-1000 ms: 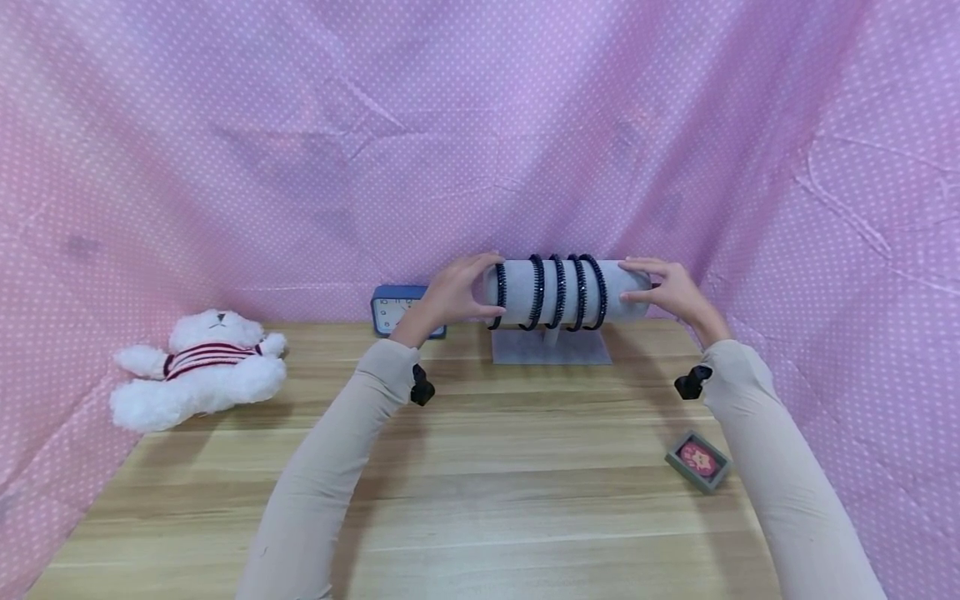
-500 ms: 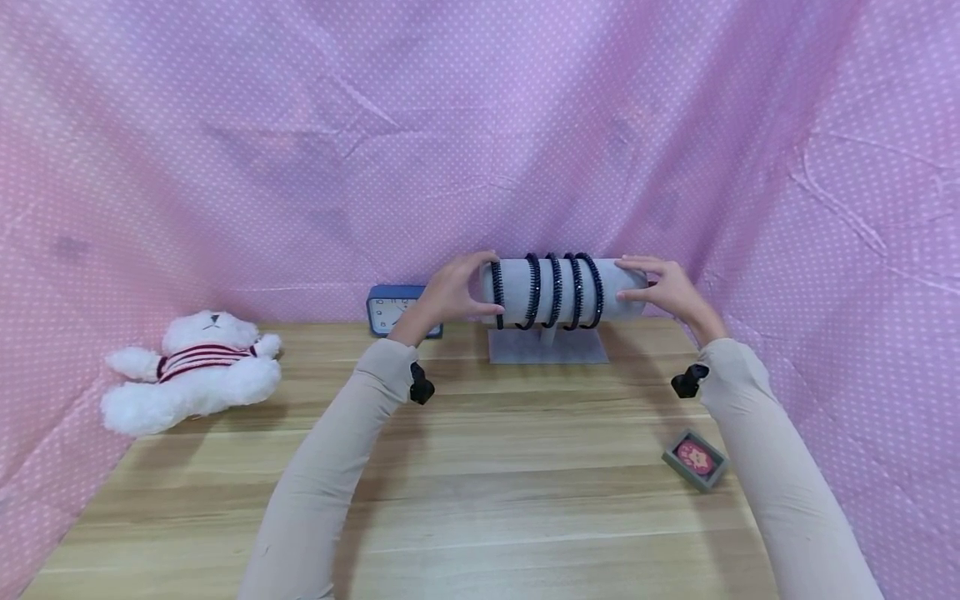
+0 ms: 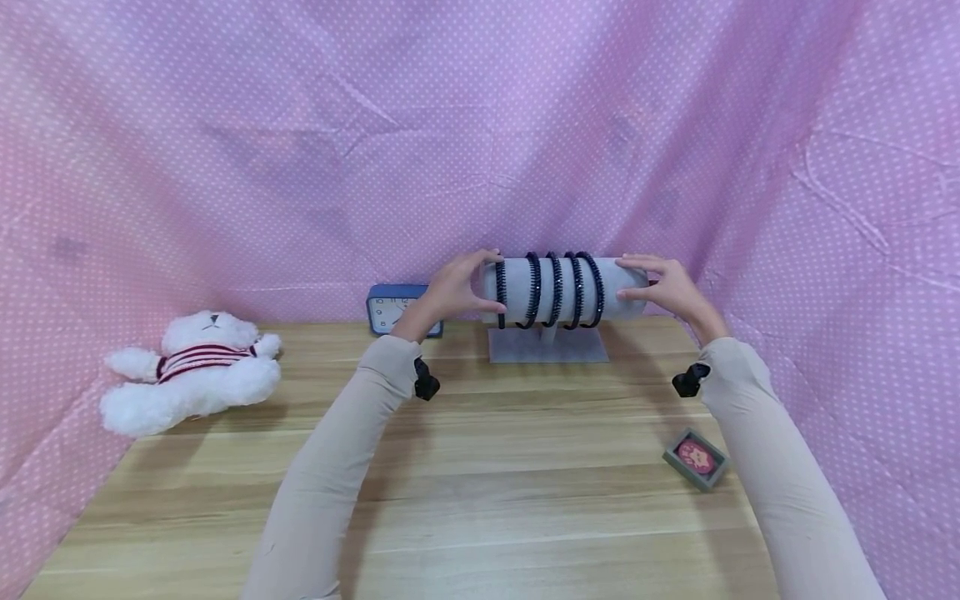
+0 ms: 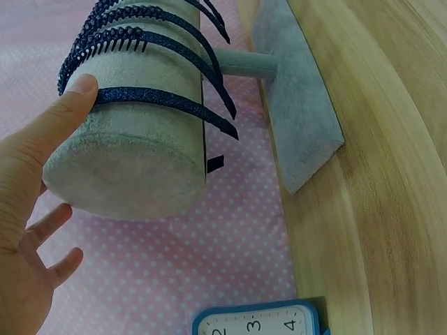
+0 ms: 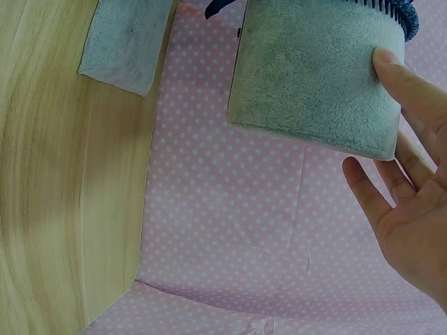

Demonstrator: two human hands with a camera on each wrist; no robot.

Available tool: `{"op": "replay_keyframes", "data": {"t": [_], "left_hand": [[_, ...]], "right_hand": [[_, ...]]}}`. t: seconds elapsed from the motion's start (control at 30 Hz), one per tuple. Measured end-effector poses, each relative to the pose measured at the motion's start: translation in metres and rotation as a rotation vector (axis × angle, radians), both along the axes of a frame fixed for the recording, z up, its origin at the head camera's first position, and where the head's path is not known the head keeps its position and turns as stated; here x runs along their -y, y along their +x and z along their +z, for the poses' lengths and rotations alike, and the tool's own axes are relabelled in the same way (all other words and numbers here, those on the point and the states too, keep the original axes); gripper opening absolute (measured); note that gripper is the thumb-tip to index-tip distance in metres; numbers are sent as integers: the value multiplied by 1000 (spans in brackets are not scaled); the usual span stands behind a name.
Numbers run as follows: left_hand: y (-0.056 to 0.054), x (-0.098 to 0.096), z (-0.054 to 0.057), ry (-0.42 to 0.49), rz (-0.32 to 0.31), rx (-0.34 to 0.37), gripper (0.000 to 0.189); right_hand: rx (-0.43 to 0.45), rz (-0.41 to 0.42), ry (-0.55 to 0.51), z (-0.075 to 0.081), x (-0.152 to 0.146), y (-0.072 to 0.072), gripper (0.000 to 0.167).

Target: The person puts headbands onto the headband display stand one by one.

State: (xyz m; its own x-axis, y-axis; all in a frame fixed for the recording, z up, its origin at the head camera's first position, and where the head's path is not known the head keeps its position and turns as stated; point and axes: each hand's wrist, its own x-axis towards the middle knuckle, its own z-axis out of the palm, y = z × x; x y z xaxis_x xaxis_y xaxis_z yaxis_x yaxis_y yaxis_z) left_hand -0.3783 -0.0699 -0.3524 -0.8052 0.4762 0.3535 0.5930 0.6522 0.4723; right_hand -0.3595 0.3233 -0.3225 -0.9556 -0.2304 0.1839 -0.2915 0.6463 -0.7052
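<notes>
A grey padded cylinder on a headband stand (image 3: 622,304) lies level above its flat grey base (image 3: 551,348). Several dark blue beaded headbands (image 3: 557,289) arch over it. At its left end my left hand (image 3: 452,289) holds the leftmost headband (image 4: 164,99), the thumb on its near side and the other fingers behind. Another view of this hand, from the left wrist, shows the thumb tip touching the band while two fingers stick out past the cylinder's end. My right hand (image 3: 672,293) grips the bare right end, thumb in front; some fingers are hidden behind the cylinder (image 5: 314,84).
A blue-framed clock (image 3: 386,310) stands behind my left wrist. On the left of the wooden table (image 3: 480,483) sits a white plush bear (image 3: 206,367) in a striped top. A small grey box (image 3: 696,459) lies near my right forearm. Pink dotted cloth (image 3: 480,125) hangs around.
The leftmost headband and my left thumb have shifted slightly right along the cylinder. My right hand keeps its place on the stand. Earlier, the whole view shifted a little.
</notes>
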Motion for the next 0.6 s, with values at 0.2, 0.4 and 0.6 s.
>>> {"op": "replay_keyframes", "data": {"t": [0.2,0.4,0.6], "left_hand": [[0,-10,2,-48,9,-28,86],[0,-18,3,-47,3,8,86],[-1,-22,4,-61,-6,14,86]], "right_hand": [[4,6,-2,-1,0,0,63],[4,1,-3,0,0,0,63],[2,0,8,1,0,0,63]]}}
